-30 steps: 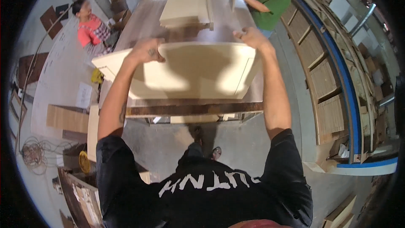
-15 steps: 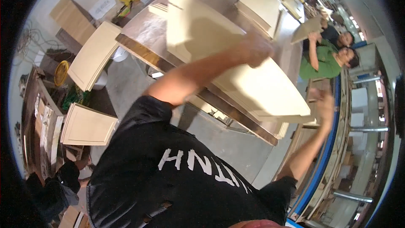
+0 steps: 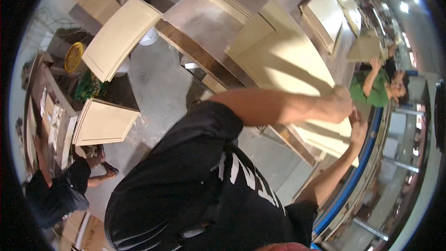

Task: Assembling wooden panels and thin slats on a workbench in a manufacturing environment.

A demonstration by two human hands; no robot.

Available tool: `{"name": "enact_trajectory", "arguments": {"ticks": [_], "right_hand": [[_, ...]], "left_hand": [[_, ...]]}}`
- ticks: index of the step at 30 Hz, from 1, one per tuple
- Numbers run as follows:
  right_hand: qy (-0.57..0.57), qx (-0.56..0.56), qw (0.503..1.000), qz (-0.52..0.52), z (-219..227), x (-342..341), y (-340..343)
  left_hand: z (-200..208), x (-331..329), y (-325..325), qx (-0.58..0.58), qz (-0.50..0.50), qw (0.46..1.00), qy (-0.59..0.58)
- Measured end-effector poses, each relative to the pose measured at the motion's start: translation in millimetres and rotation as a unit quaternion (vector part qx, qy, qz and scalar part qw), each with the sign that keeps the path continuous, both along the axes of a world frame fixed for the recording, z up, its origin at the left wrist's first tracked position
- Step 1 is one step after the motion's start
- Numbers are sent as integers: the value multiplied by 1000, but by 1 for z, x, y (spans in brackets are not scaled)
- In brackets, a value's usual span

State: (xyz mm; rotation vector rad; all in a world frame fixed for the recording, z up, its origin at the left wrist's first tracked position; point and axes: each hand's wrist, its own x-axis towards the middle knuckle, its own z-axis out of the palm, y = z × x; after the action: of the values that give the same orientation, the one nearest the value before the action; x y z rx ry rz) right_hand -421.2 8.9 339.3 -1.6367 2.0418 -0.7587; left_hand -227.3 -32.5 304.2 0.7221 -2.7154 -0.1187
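Observation:
A long cream panel with a grooved edge lies on the worktable, its right end in front of me. My left hand is above that right end, its fingers curled closed. Right beside it, my right hand is at the panel's end, fingers bent in toward the left hand. The two hands nearly touch or touch; I cannot tell which. Whatever they hold, if anything, is hidden. My left forearm crosses over the panel and covers part of its near edge.
Cream panels lie stacked on the table's far left, with another stack farther back. More panels stand off to the left, near a yellow-rimmed bucket. A person in green holds a board at right; another person crouches lower left.
My left hand has moved right along the panel to meet my right hand at its end. The view has turned, so the table and stacks sit differently in it.

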Motion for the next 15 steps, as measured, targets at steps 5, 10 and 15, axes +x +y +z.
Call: {"name": "enact_trajectory", "arguments": {"ticks": [5, 10, 15], "right_hand": [[148, -19, 987, -57, 1, 6, 7], [334, -143, 932, 20, 8, 7, -2], [292, -227, 929, 12, 150, 114, 7]], "left_hand": [[25, 121, -28, 46, 24, 999, 9], [4, 194, -96, 6, -62, 993, 103], [6, 197, -117, 18, -108, 991, 77]]}}
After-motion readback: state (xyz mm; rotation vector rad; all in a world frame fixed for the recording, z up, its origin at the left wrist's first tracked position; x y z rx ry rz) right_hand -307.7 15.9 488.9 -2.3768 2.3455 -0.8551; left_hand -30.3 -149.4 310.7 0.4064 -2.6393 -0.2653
